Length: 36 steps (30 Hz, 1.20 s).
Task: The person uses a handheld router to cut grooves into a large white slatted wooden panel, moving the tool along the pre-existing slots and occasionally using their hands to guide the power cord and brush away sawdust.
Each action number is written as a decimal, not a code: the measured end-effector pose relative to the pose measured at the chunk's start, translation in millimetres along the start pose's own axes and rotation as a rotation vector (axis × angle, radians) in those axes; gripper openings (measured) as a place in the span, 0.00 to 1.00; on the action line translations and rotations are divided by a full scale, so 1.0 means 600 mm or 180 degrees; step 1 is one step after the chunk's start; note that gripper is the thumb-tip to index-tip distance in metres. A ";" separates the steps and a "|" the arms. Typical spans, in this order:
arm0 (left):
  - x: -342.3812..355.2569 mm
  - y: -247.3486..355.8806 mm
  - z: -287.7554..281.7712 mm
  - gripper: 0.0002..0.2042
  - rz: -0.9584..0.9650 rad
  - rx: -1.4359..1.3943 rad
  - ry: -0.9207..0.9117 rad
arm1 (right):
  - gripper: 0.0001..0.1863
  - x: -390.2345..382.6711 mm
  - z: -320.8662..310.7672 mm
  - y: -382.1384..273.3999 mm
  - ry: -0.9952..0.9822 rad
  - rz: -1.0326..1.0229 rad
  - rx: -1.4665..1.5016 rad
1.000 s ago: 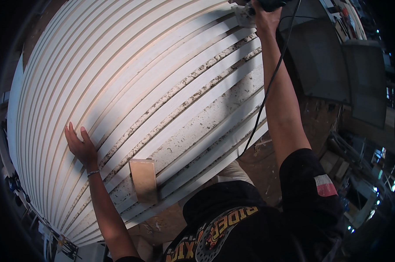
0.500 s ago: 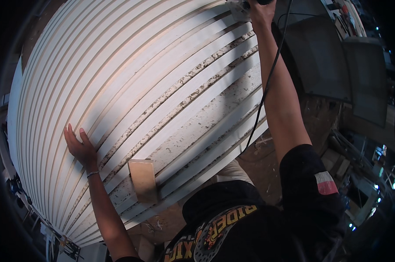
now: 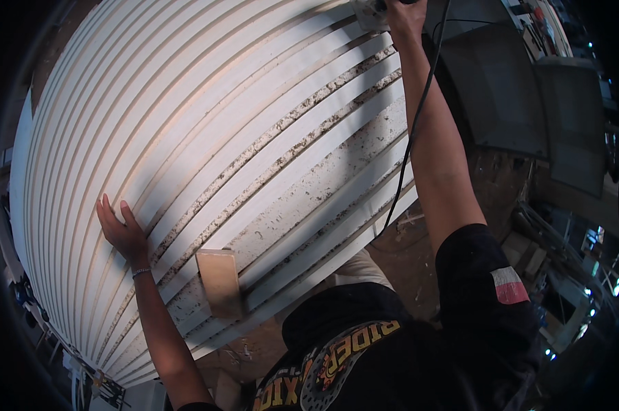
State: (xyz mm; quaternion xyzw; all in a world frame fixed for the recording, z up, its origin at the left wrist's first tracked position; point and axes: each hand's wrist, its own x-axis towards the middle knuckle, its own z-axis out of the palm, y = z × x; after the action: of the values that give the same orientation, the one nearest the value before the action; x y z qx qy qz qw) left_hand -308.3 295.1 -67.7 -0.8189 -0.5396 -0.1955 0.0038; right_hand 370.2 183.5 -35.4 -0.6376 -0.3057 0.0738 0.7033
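A wide white slatted panel (image 3: pixel 255 89) with long parallel grooves stretches before me. My left hand (image 3: pixel 123 231) lies on its left part, fingers spread, holding nothing. At the far right edge of the panel, my right hand (image 3: pixel 407 24) grips a corded power tool (image 3: pixel 371 16) with a pale base. The top of the picture cuts off most of that tool, so its exact kind does not show. A black cord (image 3: pixel 409 147) runs down beside my right forearm. Rough, speckled material shows in several grooves nearer to me.
A flat tan block (image 3: pixel 219 282) rests on the panel's near side, right of my left forearm. Dark grey panels (image 3: pixel 494 89) stand at the right. Beyond the near edge lies a brown floor (image 3: pixel 409 257) with scraps, and clutter fills the right side.
The whole view has shifted very slightly, so everything sits a little further left. My left hand stays spread on the panel and my right hand keeps its grip on the tool.
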 end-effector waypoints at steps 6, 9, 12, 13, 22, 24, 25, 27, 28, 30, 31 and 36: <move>-0.002 0.004 -0.008 0.24 -0.0039 -0.0015 -0.0026 | 0.25 -0.009 0.005 -0.012 0.0046 -0.0130 -0.0179; -0.001 0.006 -0.005 0.24 -0.0053 -0.0102 -0.0032 | 0.27 -0.016 0.008 -0.025 0.0099 0.0051 -0.0305; -0.002 0.001 -0.010 0.24 -0.0028 -0.0061 -0.0004 | 0.27 -0.016 0.016 -0.030 0.0044 0.0029 -0.0404; -0.001 0.003 -0.007 0.24 -0.0012 -0.0064 0.0002 | 0.27 -0.013 0.012 -0.029 0.0021 0.0021 -0.0373; -0.003 0.004 -0.009 0.24 -0.0096 -0.0105 -0.0027 | 0.21 -0.023 0.012 -0.008 -0.0272 -0.0017 -0.0213; -0.003 0.006 -0.007 0.24 -0.0100 -0.0141 -0.0011 | 0.19 -0.034 0.022 -0.021 -0.0422 0.0006 -0.0142; -0.002 0.005 -0.005 0.24 -0.0104 -0.0158 -0.0001 | 0.18 -0.039 0.026 -0.024 -0.0540 0.0019 0.0004; 0.001 0.002 -0.002 0.24 0.0000 -0.0083 0.0051 | 0.17 -0.053 0.035 -0.031 -0.0788 0.0049 0.0299; 0.001 -0.001 -0.004 0.25 0.0040 -0.0027 0.0075 | 0.16 -0.071 0.049 -0.049 -0.0694 0.0360 0.0141; -0.002 -0.007 -0.006 0.25 0.0067 0.0015 0.0085 | 0.16 -0.094 0.071 -0.054 -0.0845 0.0078 0.0048; -0.002 -0.007 -0.004 0.25 0.0081 0.0012 0.0092 | 0.15 -0.106 0.080 -0.057 -0.0916 -0.0079 -0.0015; 0.002 0.008 -0.001 0.25 0.0156 0.0272 0.0283 | 0.18 -0.166 0.117 -0.046 -0.1390 -0.0138 -0.0216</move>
State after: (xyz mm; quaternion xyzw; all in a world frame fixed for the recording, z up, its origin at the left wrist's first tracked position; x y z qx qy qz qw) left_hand -304.0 294.1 -66.0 -0.8215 -0.5265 -0.2084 0.0675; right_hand 245.6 189.3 -43.1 -0.6231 -0.4667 0.1846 0.5999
